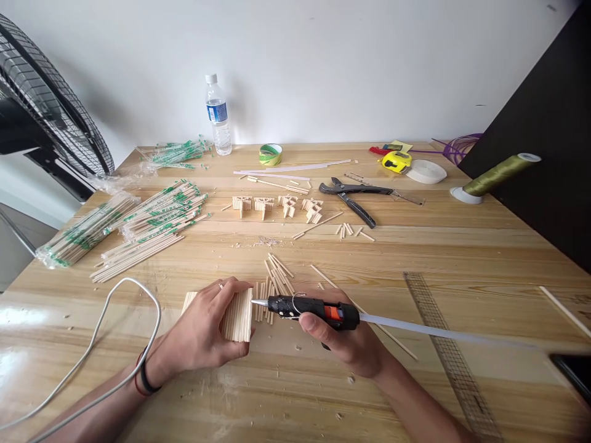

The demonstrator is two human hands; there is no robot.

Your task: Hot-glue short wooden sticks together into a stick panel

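In my left hand (203, 326) is a block of short wooden sticks (237, 317) set side by side, gripped between thumb and fingers. My right hand (351, 344) is wrapped round a black hot glue gun (305, 306), a long white glue stick (415, 326) trailing from its back. The gun's metal nozzle points left and is at the block's right edge; whether it touches, I cannot tell. Behind the nozzle lie loose cut sticks (279, 274). Part of another ribbed wooden piece (188, 299) shows behind my left hand.
Bundles of wrapped chopsticks (157, 212) lie left. Small stick assemblies (263, 206), cutting pliers (353, 197) and a water bottle (217, 117) stand farther back. A clear ruler (443, 344) lies right, near a tape measure (396, 162) and thread spool (498, 177). A white cable (157, 307) crosses my left forearm.
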